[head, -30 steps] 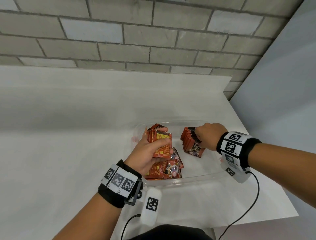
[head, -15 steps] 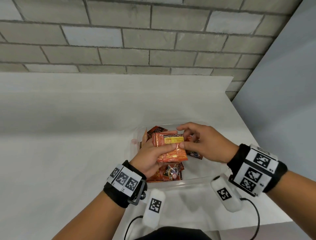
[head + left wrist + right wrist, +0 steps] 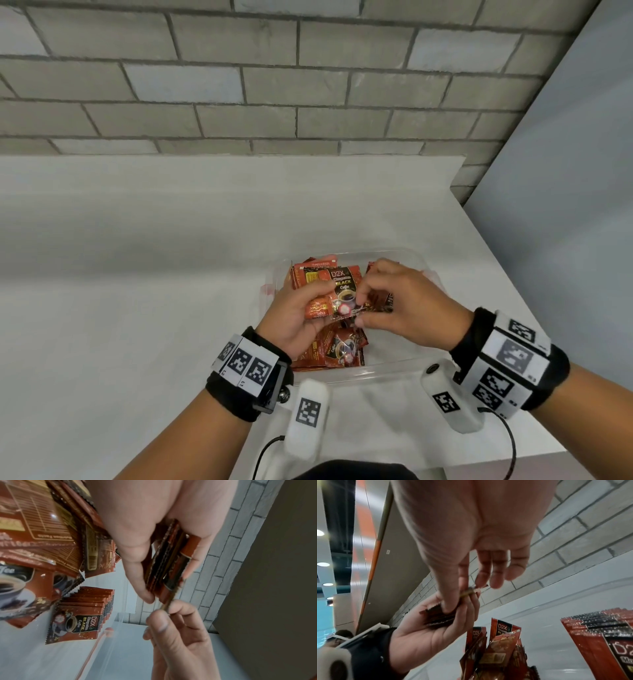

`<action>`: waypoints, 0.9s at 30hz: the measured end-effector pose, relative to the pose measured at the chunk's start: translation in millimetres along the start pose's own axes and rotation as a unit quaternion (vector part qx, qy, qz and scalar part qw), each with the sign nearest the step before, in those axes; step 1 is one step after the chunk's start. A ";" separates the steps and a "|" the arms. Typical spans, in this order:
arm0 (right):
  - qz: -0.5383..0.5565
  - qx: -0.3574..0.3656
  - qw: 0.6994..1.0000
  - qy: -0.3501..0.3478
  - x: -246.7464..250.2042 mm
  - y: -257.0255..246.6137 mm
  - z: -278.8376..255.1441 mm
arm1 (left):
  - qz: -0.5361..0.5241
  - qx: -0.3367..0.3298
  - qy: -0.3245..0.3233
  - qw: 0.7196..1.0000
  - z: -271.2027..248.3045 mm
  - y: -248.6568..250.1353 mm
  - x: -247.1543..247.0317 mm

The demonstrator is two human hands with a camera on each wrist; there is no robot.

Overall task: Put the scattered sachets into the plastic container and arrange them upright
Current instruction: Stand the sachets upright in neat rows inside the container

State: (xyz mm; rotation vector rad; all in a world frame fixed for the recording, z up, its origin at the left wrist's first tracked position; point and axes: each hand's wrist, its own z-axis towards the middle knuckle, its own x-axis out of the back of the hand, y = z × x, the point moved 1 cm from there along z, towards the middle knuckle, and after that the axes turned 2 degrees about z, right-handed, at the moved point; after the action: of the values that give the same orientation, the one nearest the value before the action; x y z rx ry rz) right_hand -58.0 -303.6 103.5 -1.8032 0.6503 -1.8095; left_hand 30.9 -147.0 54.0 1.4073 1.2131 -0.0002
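Over the clear plastic container (image 3: 394,371) my left hand (image 3: 308,308) grips a small stack of red-brown coffee sachets (image 3: 337,287). My right hand (image 3: 363,308) pinches the lower edge of the front sachet, whose printed face points at me. In the left wrist view the stack (image 3: 164,568) sits between thumb and fingers, and the right hand's fingertips (image 3: 161,623) pinch one sachet's edge. Loose sachets (image 3: 342,353) lie flat in the container's near left part. A row of upright sachets (image 3: 85,608) stands at the container's right, also seen in the right wrist view as the upright row (image 3: 599,628).
The container sits near the right end of a white table (image 3: 137,308), close to its front edge. A grey brick wall (image 3: 308,85) rises behind and a grey panel (image 3: 565,171) stands to the right. Cables (image 3: 510,442) hang from both wrist cameras.
My right hand left the upright row and came over to the stack in my left hand. The front sachet, earlier showing its back label, now shows its printed face.
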 end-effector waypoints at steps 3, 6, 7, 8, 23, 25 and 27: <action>0.013 0.004 1.000 0.020 5.9 -3.1 2.1 | 0.000 -0.008 0.025 1.000 -1.3 2.3 0.3; -0.014 0.001 0.997 0.078 13.8 -6.7 8.5 | 0.022 -0.020 0.011 1.000 -4.4 4.6 -3.0; -0.025 -0.013 0.997 0.071 14.8 -7.4 11.4 | 0.029 -0.023 -0.003 0.999 -5.6 5.0 -5.4; -0.027 -0.030 0.998 0.052 15.1 -7.2 13.9 | 0.035 -0.026 -0.014 0.999 -6.3 4.9 -7.5; -0.173 -0.219 0.956 -0.091 38.0 31.0 15.8 | 0.049 -0.024 0.006 0.999 -7.3 6.7 13.2; -0.216 -0.237 0.939 -0.122 30.1 40.4 15.3 | 0.051 -0.021 -0.008 0.998 -8.4 6.5 11.2; -0.250 -0.242 0.926 -0.146 24.0 46.2 15.4 | 0.054 -0.019 -0.012 0.998 -8.8 6.3 10.2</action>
State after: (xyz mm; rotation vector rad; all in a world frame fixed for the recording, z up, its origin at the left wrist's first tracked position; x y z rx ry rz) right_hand -41.8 -354.1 92.0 -2.7129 0.5879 -1.7105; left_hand 34.0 -132.4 54.7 1.4348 1.1107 0.0793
